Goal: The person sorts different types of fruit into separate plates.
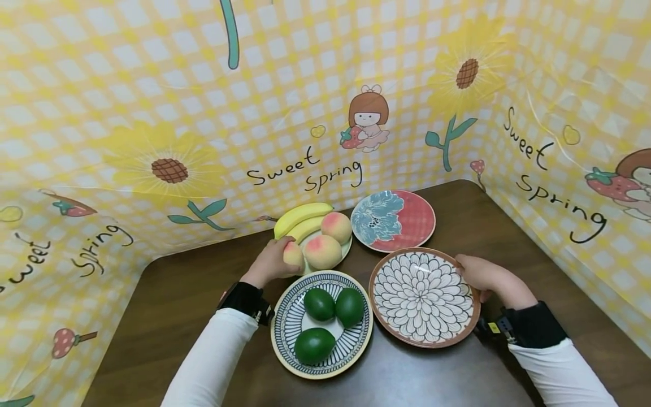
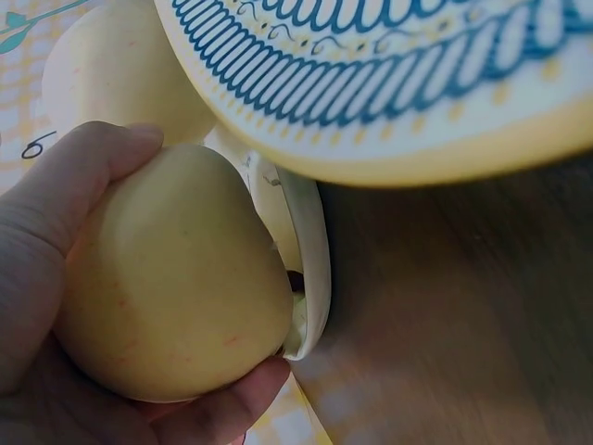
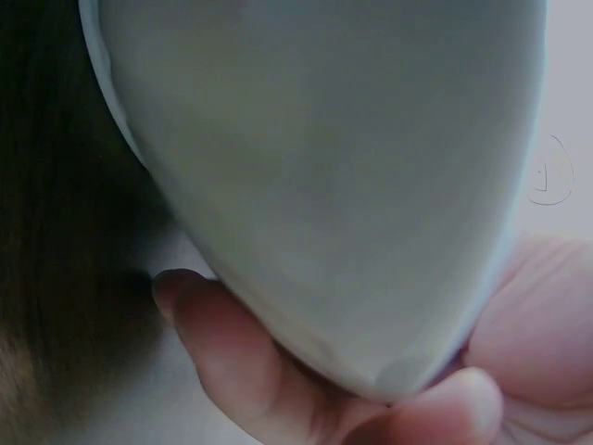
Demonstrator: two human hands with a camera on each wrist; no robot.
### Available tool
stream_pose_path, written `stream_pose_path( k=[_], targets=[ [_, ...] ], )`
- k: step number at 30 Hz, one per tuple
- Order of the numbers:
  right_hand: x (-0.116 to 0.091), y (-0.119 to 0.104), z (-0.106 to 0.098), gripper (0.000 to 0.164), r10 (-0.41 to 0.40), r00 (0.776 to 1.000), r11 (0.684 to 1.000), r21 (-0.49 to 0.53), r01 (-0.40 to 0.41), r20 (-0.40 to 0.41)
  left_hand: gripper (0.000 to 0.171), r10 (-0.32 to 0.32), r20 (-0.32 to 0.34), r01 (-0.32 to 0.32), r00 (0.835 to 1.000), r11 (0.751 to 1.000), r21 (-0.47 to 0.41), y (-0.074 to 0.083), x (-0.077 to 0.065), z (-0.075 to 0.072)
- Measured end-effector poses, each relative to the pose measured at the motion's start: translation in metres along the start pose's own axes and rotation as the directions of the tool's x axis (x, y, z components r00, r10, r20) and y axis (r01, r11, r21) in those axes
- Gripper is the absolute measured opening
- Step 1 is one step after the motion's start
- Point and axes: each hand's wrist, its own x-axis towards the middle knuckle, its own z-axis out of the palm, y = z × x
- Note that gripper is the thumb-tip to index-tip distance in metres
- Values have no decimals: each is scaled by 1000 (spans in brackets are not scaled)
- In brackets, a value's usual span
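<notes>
My left hand (image 1: 271,261) curls round a pink-blushed peach (image 2: 176,278), thumb on one side and fingers on the other. That peach is at the near left of a pale plate (image 2: 313,250), which also bears two more peaches (image 1: 323,252) and yellow bananas (image 1: 304,219). My right hand (image 1: 485,276) grips the right rim of a brown-rimmed plate (image 1: 422,297) with a white petal pattern. In the right wrist view, fingers (image 3: 232,348) hold the edge of this plate, whose pale side (image 3: 324,185) fills much of the picture.
Between the arms stands a blue-patterned plate (image 1: 281,339) with three dark green fruits (image 1: 315,346). At the back lies a red plate (image 1: 414,220) with a blue flower. The brown table (image 1: 203,282) meets yellow checked cloth walls (image 1: 285,102) behind and at the sides.
</notes>
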Motion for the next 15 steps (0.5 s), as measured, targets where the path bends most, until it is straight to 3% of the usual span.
stream_pose_path(
  k=[8, 15],
  targets=[
    [-2, 1, 1, 41, 2, 1000, 1000, 26, -2, 1, 79, 2, -7, -2, 1000, 1000, 7, 0, -5, -4],
    [-2, 0, 1, 39, -21, 1000, 1000, 10, 21, -7, 77, 35, -66, -38, 997, 998, -40, 13, -9, -28]
  ],
)
